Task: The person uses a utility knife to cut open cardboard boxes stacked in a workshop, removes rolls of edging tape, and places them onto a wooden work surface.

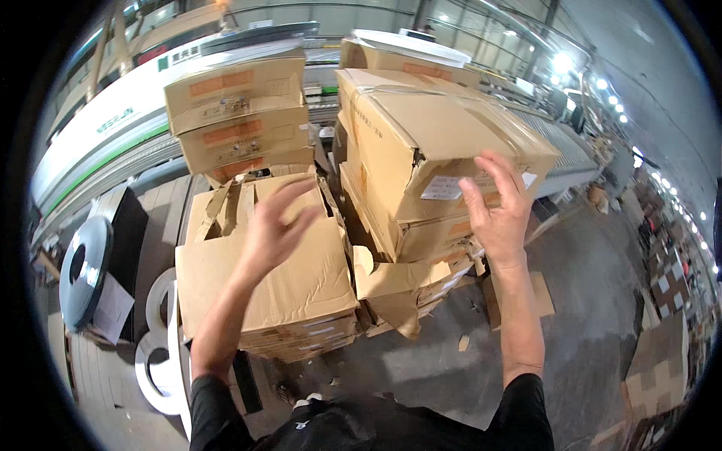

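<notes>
My left hand (pixel 274 229) hovers over a brown cardboard box (pixel 263 278) with a torn, lifted flap near its far side. Its fingers are spread and hold nothing. In front of a taller stacked carton (pixel 444 139) is my right hand (pixel 500 218), thumb and fingers apart, nothing in them; whether it touches the carton I cannot tell. This carton has a split corner, clear tape across its top and a white label (pixel 442 188). Beneath it lies another carton (pixel 432 237), and a torn cardboard flap (pixel 391 289) hangs lower down between the two stacks.
More cartons (pixel 241 113) are stacked behind on the left, before a long white machine (pixel 120 113) with a green stripe. Grey rolls (pixel 86 270) and white rings (pixel 154 376) stand at the left. Flattened cardboard (pixel 538 293) lies on the grey floor (pixel 579 323) at the right.
</notes>
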Motion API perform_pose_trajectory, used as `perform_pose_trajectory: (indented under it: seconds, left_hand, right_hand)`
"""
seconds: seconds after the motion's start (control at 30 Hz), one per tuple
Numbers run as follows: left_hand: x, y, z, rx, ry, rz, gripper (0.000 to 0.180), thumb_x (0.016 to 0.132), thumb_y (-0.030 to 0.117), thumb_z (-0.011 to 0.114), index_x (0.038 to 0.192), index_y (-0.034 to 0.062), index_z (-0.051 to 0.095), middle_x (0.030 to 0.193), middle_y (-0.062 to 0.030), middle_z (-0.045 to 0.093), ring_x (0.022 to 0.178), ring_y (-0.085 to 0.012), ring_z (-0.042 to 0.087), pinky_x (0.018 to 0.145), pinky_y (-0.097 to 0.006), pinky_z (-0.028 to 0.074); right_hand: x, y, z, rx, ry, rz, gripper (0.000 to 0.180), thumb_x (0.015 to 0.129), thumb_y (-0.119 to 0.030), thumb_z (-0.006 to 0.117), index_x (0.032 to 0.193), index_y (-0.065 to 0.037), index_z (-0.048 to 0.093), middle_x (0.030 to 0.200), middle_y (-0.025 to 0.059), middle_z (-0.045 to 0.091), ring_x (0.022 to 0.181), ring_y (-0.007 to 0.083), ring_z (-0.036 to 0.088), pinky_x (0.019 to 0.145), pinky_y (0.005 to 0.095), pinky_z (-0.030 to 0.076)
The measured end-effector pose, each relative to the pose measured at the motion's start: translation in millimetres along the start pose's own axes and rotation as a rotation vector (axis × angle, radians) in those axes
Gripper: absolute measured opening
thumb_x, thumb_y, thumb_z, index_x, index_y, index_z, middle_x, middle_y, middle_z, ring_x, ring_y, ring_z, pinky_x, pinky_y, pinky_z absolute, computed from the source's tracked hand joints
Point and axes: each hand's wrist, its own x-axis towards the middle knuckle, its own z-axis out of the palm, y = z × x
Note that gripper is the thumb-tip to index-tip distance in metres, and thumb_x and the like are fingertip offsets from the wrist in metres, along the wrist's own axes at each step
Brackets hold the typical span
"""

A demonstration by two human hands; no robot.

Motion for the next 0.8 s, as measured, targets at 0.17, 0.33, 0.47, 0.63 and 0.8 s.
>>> perform_pose_trajectory:
  seconds: [0.17,0.33,0.47,0.63,0.8]
  left_hand:
    - [75.4,46.5,69.5,-0.043,0.066,0.218,0.048,0.092,0.015,0.069,0.135,-0.0001,0.055,0.142,-0.0188,0.052,0.129,-0.0289,0.053,0.106,-0.039,0.044]
    - [98.1,33.4,91.7,-0.066,0.138,0.322,0.048,0.091,0.022,0.070,0.133,0.0036,0.057,0.141,-0.0191,0.053,0.129,-0.0346,0.053,0.104,-0.041,0.045]
    - [115.1,36.4,97.0,-0.012,0.166,0.406,0.047,0.085,0.025,0.075,0.125,0.0054,0.062,0.134,-0.0185,0.057,0.123,-0.0367,0.056,0.100,-0.044,0.048]
    - [109.5,5.1,107.0,-0.051,0.281,0.449,0.045,0.080,0.033,0.076,0.112,0.0042,0.063,0.122,-0.0190,0.060,0.114,-0.0390,0.057,0.094,-0.048,0.050]
    - [118.3,17.0,135.5,0.064,0.497,0.593,0.042,0.072,0.039,0.071,0.089,0.0029,0.060,0.098,-0.0184,0.061,0.098,-0.0395,0.057,0.082,-0.048,0.051]
  right_hand:
    - [34.5,14.4,17.8,-0.123,-0.159,-0.233,0.040,0.083,-0.029,0.076,0.110,-0.002,0.068,0.121,0.0155,0.065,0.112,0.0331,0.060,0.098,0.0452,0.044]
    - [37.9,29.6,40.8,-0.034,-0.259,-0.193,0.048,0.080,-0.040,0.078,0.108,-0.002,0.069,0.112,0.0152,0.069,0.103,0.0344,0.064,0.093,0.0447,0.046]
    - [48.7,15.3,48.1,-0.106,-0.252,-0.243,0.051,0.081,-0.041,0.077,0.113,-0.003,0.068,0.116,0.0172,0.068,0.107,0.0341,0.064,0.094,0.0450,0.046]
    - [38.2,17.8,66.7,-0.068,-0.355,-0.165,0.043,0.090,-0.029,0.069,0.124,-0.003,0.065,0.124,0.0179,0.065,0.116,0.0351,0.059,0.102,0.0451,0.044]
    - [34.2,47.8,56.0,-0.156,-0.302,-0.235,0.042,0.100,-0.027,0.053,0.132,0.001,0.059,0.130,0.0228,0.061,0.118,0.0370,0.058,0.102,0.0447,0.043]
